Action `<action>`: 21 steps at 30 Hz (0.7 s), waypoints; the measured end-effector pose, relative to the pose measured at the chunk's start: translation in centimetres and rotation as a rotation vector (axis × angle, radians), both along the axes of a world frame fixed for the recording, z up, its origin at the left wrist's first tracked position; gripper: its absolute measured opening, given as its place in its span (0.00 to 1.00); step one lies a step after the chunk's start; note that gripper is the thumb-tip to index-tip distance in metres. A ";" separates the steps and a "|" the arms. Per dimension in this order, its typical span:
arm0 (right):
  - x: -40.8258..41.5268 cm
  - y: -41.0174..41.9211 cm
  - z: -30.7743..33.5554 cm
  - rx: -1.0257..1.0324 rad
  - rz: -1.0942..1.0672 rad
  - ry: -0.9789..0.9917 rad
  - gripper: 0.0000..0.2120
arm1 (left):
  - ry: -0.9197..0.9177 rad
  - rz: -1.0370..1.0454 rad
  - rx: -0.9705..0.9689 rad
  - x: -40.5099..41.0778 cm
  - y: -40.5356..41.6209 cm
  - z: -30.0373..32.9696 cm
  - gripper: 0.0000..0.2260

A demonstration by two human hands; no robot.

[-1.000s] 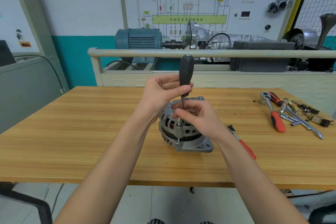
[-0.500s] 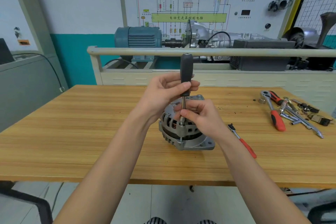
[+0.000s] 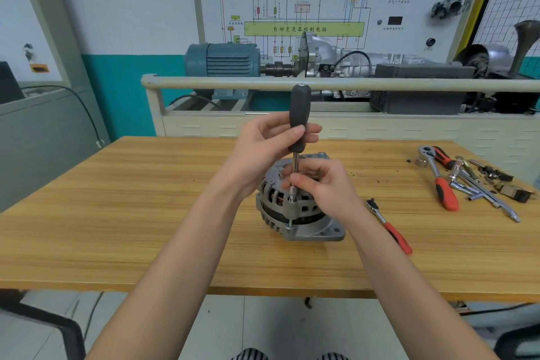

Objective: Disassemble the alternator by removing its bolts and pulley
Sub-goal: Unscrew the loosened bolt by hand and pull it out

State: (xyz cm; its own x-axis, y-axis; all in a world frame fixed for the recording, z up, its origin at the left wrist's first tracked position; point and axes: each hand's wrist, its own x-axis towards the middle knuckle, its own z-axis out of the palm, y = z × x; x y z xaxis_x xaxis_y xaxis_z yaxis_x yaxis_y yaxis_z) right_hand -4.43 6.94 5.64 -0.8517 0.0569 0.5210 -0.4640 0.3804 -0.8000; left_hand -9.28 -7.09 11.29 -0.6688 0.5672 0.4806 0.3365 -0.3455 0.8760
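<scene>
At centre of the wooden worktop the alternator stands on its mounting flange, housing vents facing the camera. A nut driver with a black handle stands upright over it, the socket end seated on a through-bolt at the housing rim, roughly 7 o'clock on the alternator body.

Left hand: fingers and thumb curled round the lower part of the handle; grip is narrow, holding the driver. Right hand: fingertips pinch the steel shaft just above the socket, steadying it on the bolt head.

Step in hand, by my reading: loosening a housing through-bolt. Pulley is not visible, so its status cannot be told.

Next move probably calls for turning the handle while the driver stays upright and seated, so that it does not slip off the head; then lifting the bolt clear.

Small red-handled ratchet lies at 3 o'clock, near the alternator. Larger ratchet and loose metal tools lie at 2 o'clock, well apart.
</scene>
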 end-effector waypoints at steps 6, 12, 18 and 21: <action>0.3 0.0 0.1 -0.021 0.066 -0.039 0.07 | -0.057 0.058 0.060 0.2 0.3 0.0 0.17; 0.0 -0.5 -0.3 -0.030 -0.116 0.011 0.06 | 0.008 0.414 0.052 0.8 0.9 0.2 0.17; 0.0 -0.3 0.0 0.027 -0.041 -0.003 0.09 | 0.029 0.120 -0.049 0.3 0.2 0.2 0.08; 0.1 -0.1 0.1 0.045 0.017 -0.010 0.12 | -0.059 -0.084 0.004 -0.1 -0.5 0.1 0.12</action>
State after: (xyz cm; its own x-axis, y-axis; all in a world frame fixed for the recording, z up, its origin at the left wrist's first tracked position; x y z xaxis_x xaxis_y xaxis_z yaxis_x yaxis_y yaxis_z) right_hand -4.32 6.88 5.75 -0.8575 0.0187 0.5142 -0.4629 0.4080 -0.7869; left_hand -9.37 -7.62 11.36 -0.6462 0.6205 0.4442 0.2540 -0.3740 0.8920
